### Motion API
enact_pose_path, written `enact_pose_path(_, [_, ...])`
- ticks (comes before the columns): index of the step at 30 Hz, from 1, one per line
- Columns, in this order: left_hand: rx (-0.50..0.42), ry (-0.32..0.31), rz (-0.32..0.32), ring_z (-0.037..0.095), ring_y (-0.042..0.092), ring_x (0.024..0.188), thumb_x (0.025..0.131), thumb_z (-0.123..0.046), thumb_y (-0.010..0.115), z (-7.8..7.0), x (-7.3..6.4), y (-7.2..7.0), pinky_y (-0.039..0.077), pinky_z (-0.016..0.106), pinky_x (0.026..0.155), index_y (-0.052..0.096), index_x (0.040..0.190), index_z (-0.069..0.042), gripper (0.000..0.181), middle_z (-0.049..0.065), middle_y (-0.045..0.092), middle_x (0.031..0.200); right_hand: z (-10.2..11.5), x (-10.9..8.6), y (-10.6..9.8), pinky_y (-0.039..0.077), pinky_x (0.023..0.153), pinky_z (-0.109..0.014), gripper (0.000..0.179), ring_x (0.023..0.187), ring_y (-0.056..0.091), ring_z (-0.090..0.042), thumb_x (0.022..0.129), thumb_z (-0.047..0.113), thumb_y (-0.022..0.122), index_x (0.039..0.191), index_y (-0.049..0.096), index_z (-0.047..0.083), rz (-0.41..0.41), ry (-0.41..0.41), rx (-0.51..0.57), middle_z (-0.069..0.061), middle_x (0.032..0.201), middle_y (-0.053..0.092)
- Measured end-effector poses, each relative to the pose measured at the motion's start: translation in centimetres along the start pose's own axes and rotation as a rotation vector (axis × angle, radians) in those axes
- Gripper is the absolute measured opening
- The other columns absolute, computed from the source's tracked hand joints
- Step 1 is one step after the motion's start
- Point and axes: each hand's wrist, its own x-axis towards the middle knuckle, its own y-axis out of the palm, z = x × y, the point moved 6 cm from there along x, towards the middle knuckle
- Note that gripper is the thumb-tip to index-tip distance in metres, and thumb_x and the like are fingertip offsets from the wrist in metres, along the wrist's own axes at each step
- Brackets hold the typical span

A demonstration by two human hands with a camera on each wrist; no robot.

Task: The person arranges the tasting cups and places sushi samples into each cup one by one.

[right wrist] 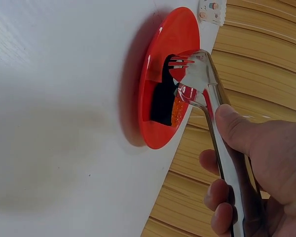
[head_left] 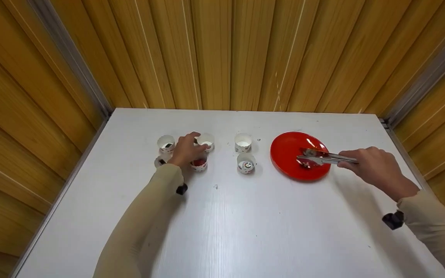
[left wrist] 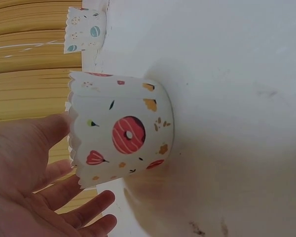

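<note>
My right hand (head_left: 375, 164) grips metal serving tongs (right wrist: 222, 128) with the thumb on one arm and curled fingers on the other. Their pronged tips (right wrist: 190, 66) overlap a black-wrapped piece with orange grains (right wrist: 163, 101), which looks like roe sushi, on a red plate (head_left: 284, 160). Above the left group of paper cups, my left hand (head_left: 185, 148) has its fingers spread. In the left wrist view its thumb is right at the scalloped rim of a donut-print cup (left wrist: 121, 123). That hand partly hides a cup with red content (head_left: 199, 165) and a white cup behind it (head_left: 206, 142).
Two cups at the far left, one at the back (head_left: 165, 143) and one in front (head_left: 160, 160), have dark bits inside. Between the left group and the plate stand a back cup (head_left: 243, 143) and a front cup (head_left: 246, 163). Wood-patterned panels (head_left: 214, 54) border the white table (head_left: 222, 227).
</note>
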Motion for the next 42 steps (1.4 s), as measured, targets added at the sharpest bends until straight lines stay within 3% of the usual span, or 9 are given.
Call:
enact_pose_path(19, [-0.010, -0.035, -0.003, 0.030, 0.061, 0.118, 0.098, -0.031, 0.073, 0.2, 0.2, 0.2, 0.052, 0.044, 0.099, 0.052, 0.148, -0.006, 0.060, 0.018, 0.062, 0.134, 2.1, 2.6, -2.1, 0.038, 0.049, -0.033, 0.030, 0.062, 0.049, -0.021, 0.093, 0.028, 0.078, 0.121, 0.077, 0.015, 0.008, 0.008, -0.045, -0.001, 0.075, 0.069])
enact_pose_path(30, [-0.011, 0.009, -0.016, 0.032, 0.062, 0.118, 0.096, -0.028, 0.075, 0.2, 0.0, -0.2, 0.052, 0.044, 0.098, 0.054, 0.146, -0.003, 0.060, 0.020, 0.066, 0.130, 4.3, 4.6, -3.4, 0.040, 0.050, -0.035, 0.033, 0.068, 0.056, -0.024, 0.091, 0.026, 0.080, 0.122, 0.077, 0.015, -0.058, -0.049, -0.050, -0.010, 0.090, 0.077])
enact_pose_path(42, [0.000, -0.017, -0.012, 0.032, 0.059, 0.122, 0.097, -0.030, 0.073, 0.0, -0.2, -0.4, 0.051, 0.046, 0.101, 0.053, 0.147, -0.005, 0.060, 0.019, 0.064, 0.132, 7.2, 7.5, -3.5, 0.043, 0.051, -0.034, 0.034, 0.069, 0.056, -0.025, 0.089, 0.020, 0.082, 0.122, 0.077, 0.013, -0.070, -0.078, -0.014, -0.013, 0.094, 0.077])
